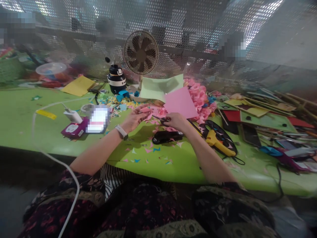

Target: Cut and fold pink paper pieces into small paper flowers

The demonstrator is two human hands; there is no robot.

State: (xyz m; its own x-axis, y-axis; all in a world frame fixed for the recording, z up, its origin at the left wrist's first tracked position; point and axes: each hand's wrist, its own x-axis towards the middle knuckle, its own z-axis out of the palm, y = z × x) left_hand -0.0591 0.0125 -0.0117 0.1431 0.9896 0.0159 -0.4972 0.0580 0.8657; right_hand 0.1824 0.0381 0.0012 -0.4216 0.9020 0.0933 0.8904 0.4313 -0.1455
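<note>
A person sits at a green table, seen from above their own head, both bare forearms reaching forward over a dark flowered lap. The left hand, with a pale watch on its wrist, pinches a small pink piece of folded paper between thumb and fingers, just above the table at its middle. The right hand lies close beside it, fingers curled inward toward the same piece; something thin and dark shows between the two hands, but whether the right fingers grip anything cannot be told. Just in front of the right hand lies a black stapler, and tiny paper scraps – pink, blue, white – dot the table near the person. Behind the hands a pink sheet leans against a heap of pink paper flowers, with a pale green sheet behind it. Farther back stand a small fan and a black jar. To the right lies a yellow glue gun and, beyond it, a spread of coloured card and sticks. To the left are a blurred phone, a white charger with its cable trailing down to the lap, and a yellow sheet – all well apart from the hands.
</note>
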